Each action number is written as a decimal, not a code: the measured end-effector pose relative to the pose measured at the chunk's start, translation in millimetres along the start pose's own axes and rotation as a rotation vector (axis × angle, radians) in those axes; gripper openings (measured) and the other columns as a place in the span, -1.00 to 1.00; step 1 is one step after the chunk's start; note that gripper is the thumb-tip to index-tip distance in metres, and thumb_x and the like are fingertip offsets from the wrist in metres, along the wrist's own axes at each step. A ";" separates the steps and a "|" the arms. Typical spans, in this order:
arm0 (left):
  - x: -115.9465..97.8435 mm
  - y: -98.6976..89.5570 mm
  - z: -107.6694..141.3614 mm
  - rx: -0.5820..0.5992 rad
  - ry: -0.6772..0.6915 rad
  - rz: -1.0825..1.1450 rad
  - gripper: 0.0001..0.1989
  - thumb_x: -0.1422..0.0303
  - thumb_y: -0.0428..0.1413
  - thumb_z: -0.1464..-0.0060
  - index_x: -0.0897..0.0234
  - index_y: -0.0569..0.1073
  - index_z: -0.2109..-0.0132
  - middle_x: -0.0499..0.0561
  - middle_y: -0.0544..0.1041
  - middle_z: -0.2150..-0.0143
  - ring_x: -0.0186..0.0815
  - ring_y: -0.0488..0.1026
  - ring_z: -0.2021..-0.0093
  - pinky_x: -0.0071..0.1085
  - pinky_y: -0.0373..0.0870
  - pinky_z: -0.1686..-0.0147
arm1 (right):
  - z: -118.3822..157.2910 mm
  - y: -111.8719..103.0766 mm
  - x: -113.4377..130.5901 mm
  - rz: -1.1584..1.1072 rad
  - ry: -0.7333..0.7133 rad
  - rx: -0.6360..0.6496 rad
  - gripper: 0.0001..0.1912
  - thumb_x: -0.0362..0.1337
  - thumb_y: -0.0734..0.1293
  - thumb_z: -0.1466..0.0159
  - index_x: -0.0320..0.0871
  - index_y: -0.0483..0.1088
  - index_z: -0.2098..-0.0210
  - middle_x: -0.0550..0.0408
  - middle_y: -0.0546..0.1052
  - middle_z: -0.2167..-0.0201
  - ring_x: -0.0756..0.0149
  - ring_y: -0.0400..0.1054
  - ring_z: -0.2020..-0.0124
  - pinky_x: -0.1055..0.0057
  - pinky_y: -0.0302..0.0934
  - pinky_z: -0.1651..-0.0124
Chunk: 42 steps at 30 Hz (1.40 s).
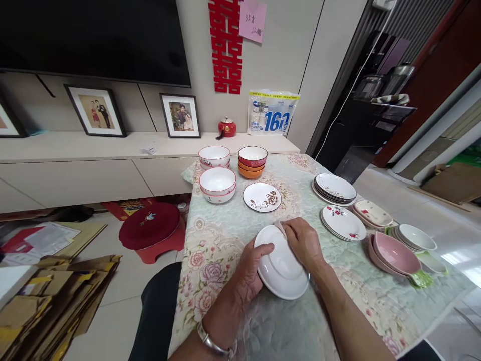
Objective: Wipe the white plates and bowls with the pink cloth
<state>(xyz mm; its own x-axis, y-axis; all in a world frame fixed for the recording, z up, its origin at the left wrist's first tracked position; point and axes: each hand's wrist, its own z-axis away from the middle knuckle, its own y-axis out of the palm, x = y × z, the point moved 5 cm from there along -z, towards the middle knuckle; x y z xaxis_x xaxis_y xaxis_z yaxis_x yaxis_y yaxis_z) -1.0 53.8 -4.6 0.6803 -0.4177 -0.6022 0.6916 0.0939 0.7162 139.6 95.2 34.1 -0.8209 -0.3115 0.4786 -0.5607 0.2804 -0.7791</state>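
A white plate point(283, 263) is tilted up above the near part of the table, its footed underside facing me. My left hand point(251, 265) grips its left edge, thumb lying on the plate. At its upper right rim, my right hand point(303, 244) presses a pale cloth point(280, 226) against the plate, fingers bent around the cloth. Just beyond lies a white plate with brown flowers point(262, 197), flat on the flowered tablecloth point(216, 250).
White bowls point(218, 184) and a red-and-orange bowl stack point(251, 163) stand at the back left. Plate stacks point(343, 222), pink bowls point(396, 252) and small white bowls point(417, 236) line the right side. A red stool point(150, 225) is left of the table.
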 end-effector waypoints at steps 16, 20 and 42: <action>3.5 3.8 3.6 -0.009 -0.006 0.017 -0.49 0.50 0.25 0.33 0.42 0.50 0.09 0.12 0.61 0.34 -0.10 0.52 0.29 -0.25 0.37 0.22 | -9.9 -1.9 8.8 0.048 -0.010 0.131 -0.77 -0.25 0.18 -0.34 -0.13 0.40 0.39 0.08 0.47 0.37 0.31 0.33 0.30 0.40 0.12 0.22; 0.5 0.1 2.8 -0.063 0.035 0.035 -0.43 0.50 0.25 0.32 0.41 0.47 0.02 0.12 0.62 0.31 -0.09 0.53 0.27 -0.22 0.39 0.19 | -2.6 -4.4 -15.1 0.120 0.141 0.089 -0.74 -0.22 0.17 -0.33 -0.13 0.36 0.45 0.09 0.44 0.44 0.32 0.31 0.41 0.41 0.08 0.32; 4.8 -0.9 -9.4 -0.083 -0.066 0.358 -0.53 0.17 0.02 -0.11 0.42 0.45 -0.05 0.15 0.63 0.22 -0.06 0.53 0.10 -0.21 0.38 0.04 | 7.1 2.5 -4.0 -0.114 0.128 0.043 -0.86 -0.30 0.26 -0.23 -0.13 0.48 0.30 0.02 0.46 0.31 0.19 0.33 0.21 0.25 0.21 0.12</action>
<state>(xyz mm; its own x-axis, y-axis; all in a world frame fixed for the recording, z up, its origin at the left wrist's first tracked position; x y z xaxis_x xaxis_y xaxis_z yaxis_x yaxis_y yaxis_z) 4.0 60.2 -11.4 0.8677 -0.4018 -0.2926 0.4316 0.3169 0.8446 142.3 90.7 27.4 -0.7610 -0.2199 0.6104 -0.6480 0.2095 -0.7323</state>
